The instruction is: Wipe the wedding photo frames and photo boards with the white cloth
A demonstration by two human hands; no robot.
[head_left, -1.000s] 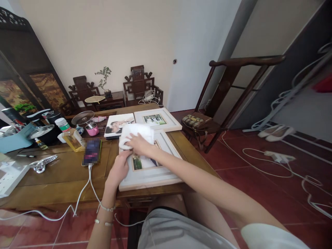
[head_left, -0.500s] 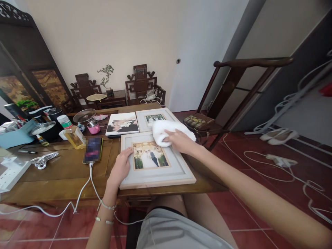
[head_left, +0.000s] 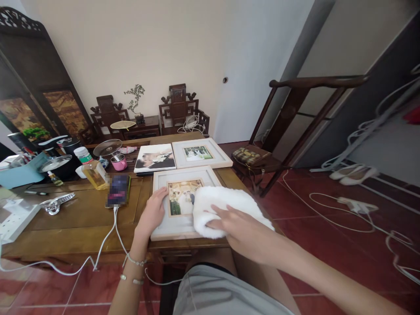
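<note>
A white-framed photo (head_left: 177,179) lies flat on the wooden table (head_left: 75,218) in front of me. My left hand (head_left: 152,214) rests open on the frame's left edge, fingers spread flat on it. My right hand (head_left: 243,227) presses a white fluffy cloth (head_left: 223,203) down on the frame's near right part, fingers flat on the cloth. The cloth hides the frame's right side and part of the picture.
Two more pictures, an unframed print (head_left: 155,157) and a white frame (head_left: 200,153), lie behind. A phone (head_left: 117,190) on a white cable, an oil bottle (head_left: 93,174), a pink cup (head_left: 118,162) and pots crowd the left. A dark wooden chair (head_left: 278,131) stands right; cables lie on the red floor.
My right hand has swept the cloth from the frame's far left corner, across its far right corner, down to the near right side. The left hand has stayed on the left edge.
</note>
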